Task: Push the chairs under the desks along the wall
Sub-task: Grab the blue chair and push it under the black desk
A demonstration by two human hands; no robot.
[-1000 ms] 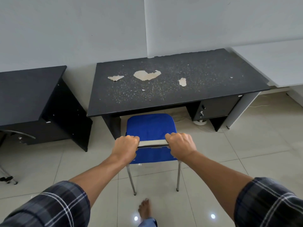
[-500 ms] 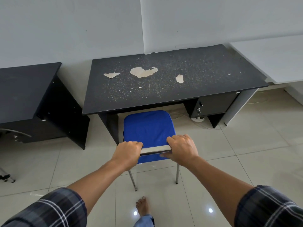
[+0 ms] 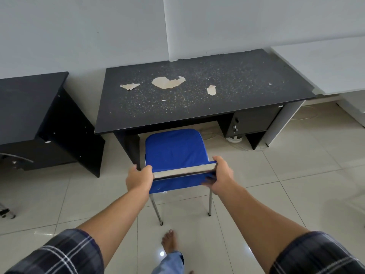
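A blue padded chair (image 3: 173, 147) with chrome legs stands in front of a black desk (image 3: 197, 95) against the wall, its seat's front edge just under the desktop. My left hand (image 3: 139, 177) grips the left end of the chair's backrest top. My right hand (image 3: 222, 176) grips the right end, fingers wrapped around the blue back. The desktop is speckled, with several patches of peeled surface.
A second black desk (image 3: 29, 103) stands to the left, with a chair's chrome frame (image 3: 7, 212) at the left edge. A white desk (image 3: 325, 66) is on the right. White cables (image 3: 304, 118) lie on the tiled floor. My bare foot (image 3: 168, 241) is behind the chair.
The chair has been drawn back a little from the desk, showing more of its seat. My hands have slid outward to the ends of the backrest.
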